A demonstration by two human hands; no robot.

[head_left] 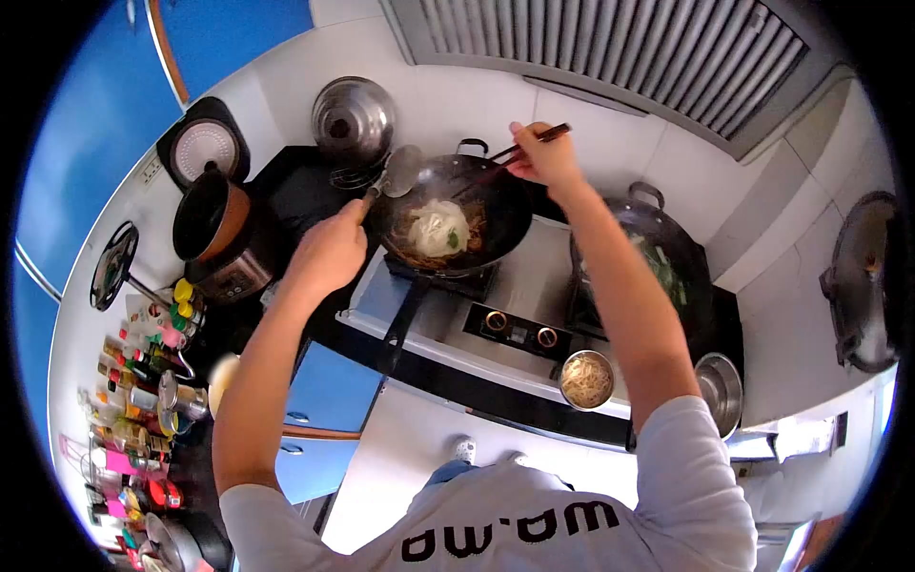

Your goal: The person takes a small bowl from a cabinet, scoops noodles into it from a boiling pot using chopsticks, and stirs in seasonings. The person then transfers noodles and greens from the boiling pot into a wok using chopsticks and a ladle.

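My left hand (331, 250) is closed around the wooden handle of a metal wok spatula (401, 172), whose blade is over the left rim of the wok. Dark chopsticks (496, 170) are gripped in my right hand (545, 157), above the far right side of the same wok; their tips are hard to make out. In the black wok (505, 214) lies a pale, whitish clump of food (438, 229) with a green bit on it, over brown shreds. The wok sits on the left burner, its long handle (405, 324) pointing toward me.
A second wok (681, 253) with greens is on the right burner, partly behind my right forearm. A bowl of pale shreds (587, 379) and a metal bowl (721, 393) stand near the front edge. A cooker (233, 276) and many bottles crowd the left counter.
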